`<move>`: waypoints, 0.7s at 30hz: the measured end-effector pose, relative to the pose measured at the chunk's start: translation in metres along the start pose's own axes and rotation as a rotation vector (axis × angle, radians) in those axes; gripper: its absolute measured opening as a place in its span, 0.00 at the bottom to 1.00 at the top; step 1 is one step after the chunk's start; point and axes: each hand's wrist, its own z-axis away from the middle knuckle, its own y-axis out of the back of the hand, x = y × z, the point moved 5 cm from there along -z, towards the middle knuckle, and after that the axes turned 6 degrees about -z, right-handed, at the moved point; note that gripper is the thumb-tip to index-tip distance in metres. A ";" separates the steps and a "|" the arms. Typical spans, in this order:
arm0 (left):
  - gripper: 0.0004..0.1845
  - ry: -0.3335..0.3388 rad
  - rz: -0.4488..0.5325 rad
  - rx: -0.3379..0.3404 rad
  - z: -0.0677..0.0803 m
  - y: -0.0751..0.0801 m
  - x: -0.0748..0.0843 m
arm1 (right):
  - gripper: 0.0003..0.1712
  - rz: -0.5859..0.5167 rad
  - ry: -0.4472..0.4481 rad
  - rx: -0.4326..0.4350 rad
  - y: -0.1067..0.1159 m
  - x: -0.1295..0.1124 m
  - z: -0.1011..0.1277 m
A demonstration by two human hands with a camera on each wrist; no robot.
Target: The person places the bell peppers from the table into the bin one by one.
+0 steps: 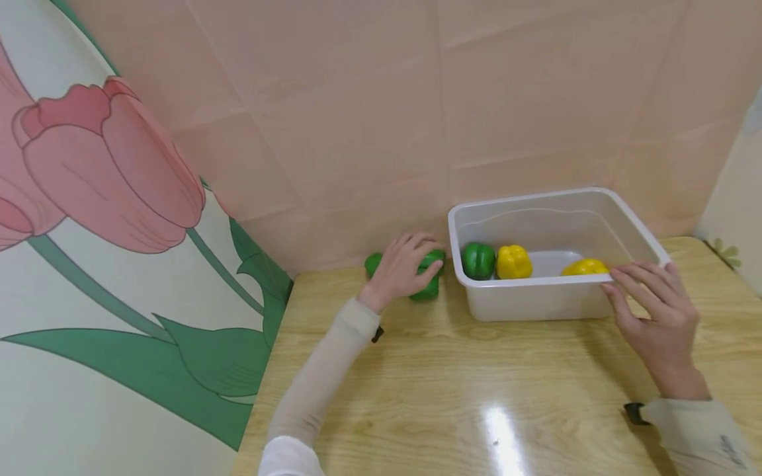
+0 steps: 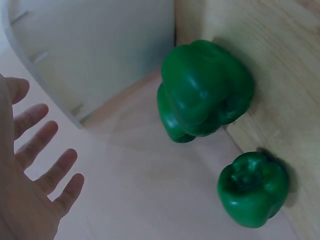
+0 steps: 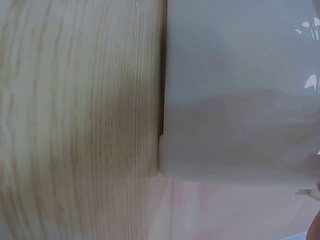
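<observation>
My left hand [image 1: 400,266] hovers over the green bell peppers [image 1: 425,291] left of the tub, its fingers spread and holding nothing. In the left wrist view those fingers [image 2: 45,137] are apart from a large green bell pepper [image 2: 207,87], another partly hidden behind it [image 2: 171,119], and a third off to the side [image 2: 254,192]. At the front right corner of the white plastic tub [image 1: 536,303], my right hand [image 1: 657,311] grips the rim, thumb outside. Inside the tub are a green bell pepper [image 1: 478,261] and two yellow ones [image 1: 514,262], the right one partly hidden by the rim.
The tub stands on a wood-grain table [image 1: 440,390], close to a pink cloth backdrop [image 1: 345,132]. A wall panel with painted tulips [image 1: 113,172] borders the table on the left. In the right wrist view the tub's outer wall [image 3: 240,100] fills much of the picture.
</observation>
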 end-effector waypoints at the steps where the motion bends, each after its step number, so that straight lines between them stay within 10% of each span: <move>1: 0.21 0.003 0.003 -0.003 0.001 -0.002 0.000 | 0.15 0.000 0.002 0.000 0.000 0.000 0.000; 21: 0.21 0.064 0.092 -0.006 0.020 -0.036 -0.013 | 0.16 -0.015 0.004 -0.010 0.000 0.002 0.001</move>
